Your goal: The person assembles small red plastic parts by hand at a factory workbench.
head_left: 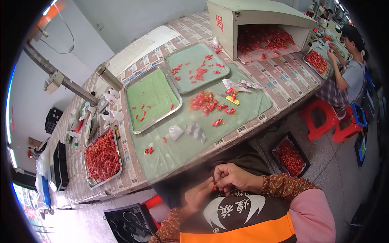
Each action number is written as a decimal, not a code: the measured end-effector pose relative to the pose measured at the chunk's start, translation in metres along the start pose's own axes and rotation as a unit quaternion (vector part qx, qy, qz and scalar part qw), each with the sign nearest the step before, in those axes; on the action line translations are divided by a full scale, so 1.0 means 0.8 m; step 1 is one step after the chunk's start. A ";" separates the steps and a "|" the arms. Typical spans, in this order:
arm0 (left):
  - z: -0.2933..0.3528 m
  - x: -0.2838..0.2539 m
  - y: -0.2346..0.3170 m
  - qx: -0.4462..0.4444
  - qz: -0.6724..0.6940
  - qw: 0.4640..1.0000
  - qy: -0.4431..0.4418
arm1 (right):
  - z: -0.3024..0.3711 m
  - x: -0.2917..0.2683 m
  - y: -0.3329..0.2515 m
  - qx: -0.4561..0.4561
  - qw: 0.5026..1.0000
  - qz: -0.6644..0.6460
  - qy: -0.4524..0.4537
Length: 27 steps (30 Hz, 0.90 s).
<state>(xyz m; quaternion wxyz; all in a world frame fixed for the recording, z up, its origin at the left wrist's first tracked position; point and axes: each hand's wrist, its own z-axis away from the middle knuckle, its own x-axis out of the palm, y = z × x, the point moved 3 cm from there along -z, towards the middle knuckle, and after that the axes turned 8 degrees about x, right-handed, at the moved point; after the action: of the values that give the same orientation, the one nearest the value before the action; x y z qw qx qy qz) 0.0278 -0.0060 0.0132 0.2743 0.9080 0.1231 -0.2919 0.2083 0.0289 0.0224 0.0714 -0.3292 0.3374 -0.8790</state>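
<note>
Over my lap, in front of my dark apron (239,206), my two hands meet at a small red piece (215,188). My right hand (238,177) pinches it between thumb and fingertips. My left hand (197,195), a little blurred, closes on the same piece from the other side. Fingers cover most of it, so its exact kind is hidden. On the green cloth (158,164) beyond my hands lies a pile of similar small red pieces (204,102), some with clear or yellowish parts. A few more red pieces (148,150) lie at the cloth's near left.
A green-lined tray (135,106) and a grey-green tray (184,60) hold scattered red pieces. A full tray (102,158) stands left. At the back, a metal box (222,30) covers more pieces. A dark crate (289,156) sits on the floor. At right, a co-worker (350,75) works near red stools (320,121).
</note>
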 end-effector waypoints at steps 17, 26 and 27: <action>0.010 0.003 -0.039 -0.013 0.011 0.996 0.083 | -0.041 -0.005 -0.010 0.051 0.998 -0.009 0.026; -0.031 0.000 -0.035 -0.003 -0.018 0.992 0.122 | -0.053 0.000 -0.039 0.053 0.997 0.039 0.033; -0.034 0.004 -0.031 -0.024 -0.080 0.986 0.145 | -0.053 -0.003 -0.041 0.061 0.997 0.045 0.025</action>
<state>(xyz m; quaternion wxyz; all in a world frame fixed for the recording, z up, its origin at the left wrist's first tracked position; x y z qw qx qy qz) 0.0336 0.0299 0.0187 0.2515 0.9209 0.2409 -0.1754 0.1865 0.0777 0.0187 0.1227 -0.2866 0.2994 -0.9017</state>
